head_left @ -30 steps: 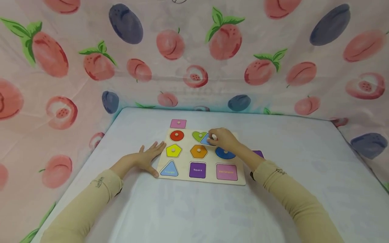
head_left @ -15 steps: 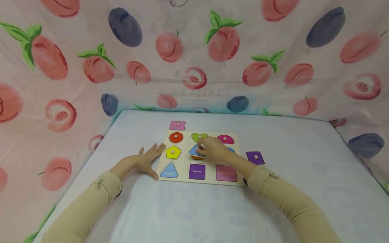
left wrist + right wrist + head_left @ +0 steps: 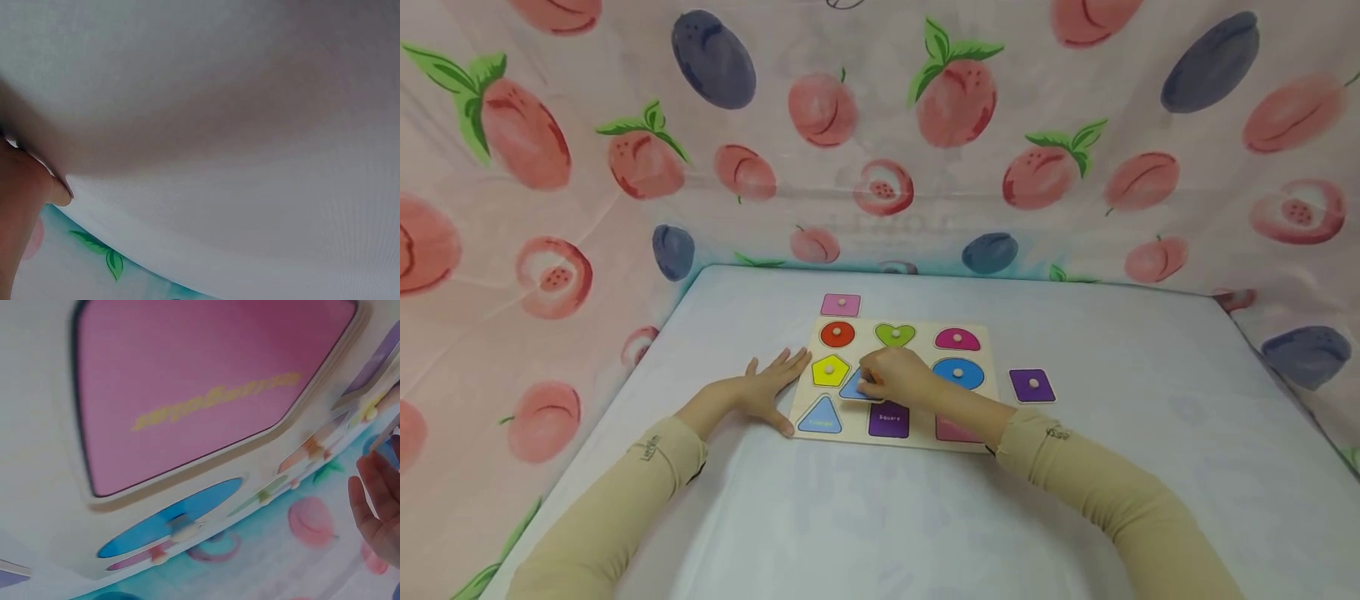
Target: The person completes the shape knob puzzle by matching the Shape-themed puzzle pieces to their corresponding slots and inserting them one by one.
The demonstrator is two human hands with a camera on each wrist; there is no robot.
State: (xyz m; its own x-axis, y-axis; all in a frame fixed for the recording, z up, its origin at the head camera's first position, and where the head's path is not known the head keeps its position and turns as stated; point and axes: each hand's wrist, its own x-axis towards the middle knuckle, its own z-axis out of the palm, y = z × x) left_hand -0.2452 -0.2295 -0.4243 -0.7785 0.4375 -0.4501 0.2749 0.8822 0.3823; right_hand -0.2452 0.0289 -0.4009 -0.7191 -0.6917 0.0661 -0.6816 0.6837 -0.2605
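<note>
In the head view a wooden peg puzzle board (image 3: 925, 330) lies on the white table. My right hand (image 3: 901, 377) pinches the knob of a blue triangle piece (image 3: 853, 388), held tilted over the board between the yellow pentagon (image 3: 830, 370) and the square recess. Toward the near left corner is the triangle recess (image 3: 821, 416), next to the purple square recess (image 3: 889, 420). My left hand (image 3: 766, 393) lies with fingers spread against the board's left edge. At the right wrist view's edge, my right hand (image 3: 380, 503) shows partly; the left wrist view catches part of my left hand (image 3: 25, 194).
A pink rectangle piece (image 3: 841, 305) lies behind the board, and a purple square piece (image 3: 1032, 385) to its right. Seated in the board are a red circle (image 3: 837, 334), green heart (image 3: 895, 335), magenta semicircle (image 3: 957, 339) and blue oval (image 3: 958, 373). Fruit-print cloth (image 3: 880, 100) hangs behind.
My right hand has carried the blue triangle piece from over the heart, across the board's middle, leftward and nearer to me. My left hand has stayed at the board's edge.
</note>
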